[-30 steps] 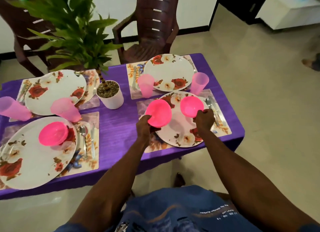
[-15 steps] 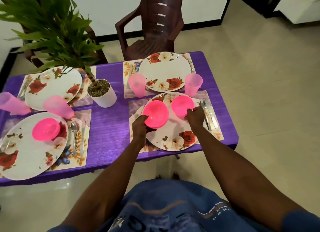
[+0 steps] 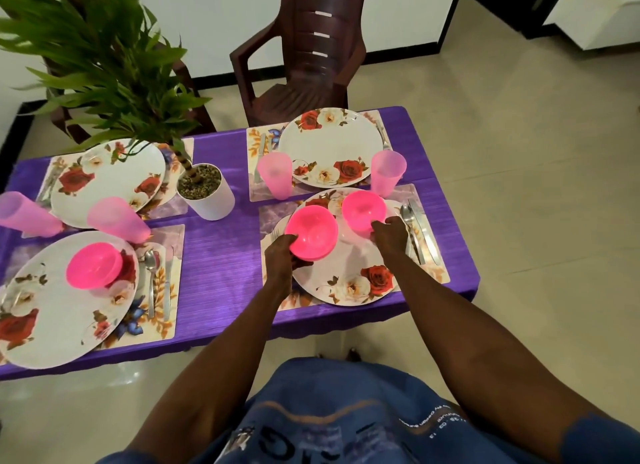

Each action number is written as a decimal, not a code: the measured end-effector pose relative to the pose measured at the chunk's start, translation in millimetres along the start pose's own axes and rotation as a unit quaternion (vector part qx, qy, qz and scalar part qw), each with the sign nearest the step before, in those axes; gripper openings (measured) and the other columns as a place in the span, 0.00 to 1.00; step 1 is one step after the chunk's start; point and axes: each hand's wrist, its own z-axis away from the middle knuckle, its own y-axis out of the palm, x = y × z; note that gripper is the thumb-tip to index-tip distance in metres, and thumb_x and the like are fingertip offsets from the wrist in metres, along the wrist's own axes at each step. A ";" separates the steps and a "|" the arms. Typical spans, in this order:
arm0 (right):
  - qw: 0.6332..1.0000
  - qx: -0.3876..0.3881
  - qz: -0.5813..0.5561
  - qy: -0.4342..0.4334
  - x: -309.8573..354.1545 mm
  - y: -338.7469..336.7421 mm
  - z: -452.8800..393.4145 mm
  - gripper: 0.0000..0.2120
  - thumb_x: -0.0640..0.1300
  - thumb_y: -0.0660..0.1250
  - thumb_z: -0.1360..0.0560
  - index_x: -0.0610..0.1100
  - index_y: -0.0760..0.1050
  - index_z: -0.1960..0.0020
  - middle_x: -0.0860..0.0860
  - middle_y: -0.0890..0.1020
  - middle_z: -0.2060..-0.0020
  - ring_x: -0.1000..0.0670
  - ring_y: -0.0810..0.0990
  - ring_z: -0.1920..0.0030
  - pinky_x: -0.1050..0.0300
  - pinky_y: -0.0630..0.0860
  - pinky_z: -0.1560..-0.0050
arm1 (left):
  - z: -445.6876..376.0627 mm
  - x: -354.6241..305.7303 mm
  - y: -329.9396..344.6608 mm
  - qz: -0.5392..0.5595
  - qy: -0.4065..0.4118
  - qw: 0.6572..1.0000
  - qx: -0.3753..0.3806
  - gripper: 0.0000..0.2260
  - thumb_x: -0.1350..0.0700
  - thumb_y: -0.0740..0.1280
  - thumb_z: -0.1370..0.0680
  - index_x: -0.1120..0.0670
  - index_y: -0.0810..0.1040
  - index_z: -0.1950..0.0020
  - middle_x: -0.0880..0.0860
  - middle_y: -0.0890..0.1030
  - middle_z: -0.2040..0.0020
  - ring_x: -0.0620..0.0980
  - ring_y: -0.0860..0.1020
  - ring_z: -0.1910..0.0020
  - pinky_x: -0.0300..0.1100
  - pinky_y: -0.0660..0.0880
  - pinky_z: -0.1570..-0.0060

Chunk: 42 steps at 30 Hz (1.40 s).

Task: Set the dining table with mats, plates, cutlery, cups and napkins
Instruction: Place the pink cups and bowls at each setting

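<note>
A person's left hand grips the near rim of a bright pink plastic bowl while the right hand clasps a second pink bowl, both over a white rose-patterned dinner plate on a floral place mat atop the purple-clothed table, steel cutlery just beside the plate

The left hand grips a pink bowl by its near rim, over the left side of a rose-patterned plate. The right hand holds a second bowl over the plate's far right part. A spoon and knife lie on the mat just right of the plate. Two pink cups flank the far plate on the purple tabletop. A potted plant stands mid-table.
</note>
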 end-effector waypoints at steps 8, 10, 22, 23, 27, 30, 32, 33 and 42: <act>0.999 -0.024 -0.033 -0.018 -4.8 -6.3 9.6 0.18 0.46 0.66 0.29 0.41 0.74 0.41 0.43 0.81 0.47 0.41 0.82 0.49 0.42 0.79 0.45 | 15.7 -8.8 10.5 -0.010 0.027 0.999 0.032 0.04 0.58 0.65 0.21 0.50 0.78 0.53 0.52 0.79 0.52 0.55 0.78 0.50 0.47 0.80 0.65; 0.998 -0.045 -0.032 -0.027 -6.2 -11.7 13.4 0.14 0.45 0.64 0.29 0.42 0.75 0.45 0.44 0.82 0.51 0.42 0.82 0.52 0.42 0.80 0.48 | 20.1 -7.8 16.5 -0.022 0.039 0.998 0.053 0.04 0.59 0.65 0.21 0.52 0.78 0.54 0.52 0.78 0.54 0.52 0.78 0.54 0.45 0.80 0.68; 0.978 -0.168 -0.104 -0.070 -3.6 -120.5 11.7 0.12 0.37 0.64 0.26 0.41 0.70 0.67 0.51 0.71 0.74 0.58 0.68 0.74 0.67 0.62 0.74 | 54.2 38.5 139.9 -0.156 0.077 0.952 0.250 0.05 0.50 0.62 0.21 0.48 0.76 0.50 0.46 0.79 0.52 0.50 0.77 0.49 0.46 0.77 0.52; 0.976 -0.171 -0.115 -0.069 -3.9 -134.3 3.0 0.13 0.38 0.65 0.26 0.42 0.69 0.68 0.52 0.72 0.74 0.56 0.67 0.72 0.65 0.63 0.72 | 59.6 39.6 157.3 -0.148 0.066 0.953 0.256 0.05 0.53 0.61 0.18 0.50 0.75 0.47 0.45 0.78 0.52 0.48 0.76 0.51 0.41 0.78 0.56; 0.971 -0.158 -0.165 -0.068 -6.4 -185.1 -38.2 0.18 0.37 0.65 0.27 0.48 0.67 0.73 0.56 0.70 0.78 0.56 0.66 0.72 0.57 0.63 0.68 | 67.6 44.7 227.6 -0.094 0.006 0.962 0.255 0.05 0.56 0.60 0.17 0.52 0.74 0.43 0.47 0.77 0.52 0.46 0.77 0.54 0.41 0.77 0.67; 0.969 -0.134 -0.197 -0.063 -4.6 -227.0 -76.5 0.19 0.41 0.66 0.24 0.47 0.68 0.73 0.57 0.69 0.81 0.56 0.65 0.77 0.57 0.63 0.70 | 65.8 57.9 291.5 -0.068 -0.011 0.970 0.235 0.05 0.53 0.62 0.18 0.49 0.76 0.45 0.49 0.77 0.51 0.50 0.76 0.51 0.45 0.77 0.64; 0.973 -0.111 -0.193 -0.054 -5.6 -263.0 -105.1 0.18 0.49 0.66 0.22 0.45 0.74 0.70 0.54 0.73 0.78 0.54 0.68 0.76 0.59 0.64 0.73 | 66.1 70.2 342.3 -0.050 -0.024 0.974 0.218 0.04 0.52 0.63 0.19 0.47 0.77 0.48 0.50 0.78 0.50 0.51 0.77 0.51 0.49 0.79 0.62; 0.977 -0.088 -0.190 -0.047 -6.4 -285.1 -120.0 0.19 0.53 0.64 0.21 0.44 0.77 0.66 0.52 0.76 0.75 0.53 0.71 0.75 0.60 0.65 0.74 | 67.7 76.7 370.1 -0.041 -0.035 0.975 0.214 0.04 0.51 0.63 0.19 0.47 0.77 0.50 0.51 0.78 0.48 0.54 0.77 0.49 0.54 0.80 0.59; 0.992 0.036 -0.086 -0.086 -18.3 -452.7 -217.2 0.14 0.53 0.66 0.22 0.43 0.81 0.52 0.50 0.78 0.64 0.54 0.74 0.69 0.57 0.71 0.71 | 98.9 115.8 553.7 -0.034 -0.089 0.971 0.220 0.16 0.41 0.65 0.24 0.48 0.76 0.41 0.57 0.78 0.39 0.61 0.78 0.42 0.61 0.80 0.50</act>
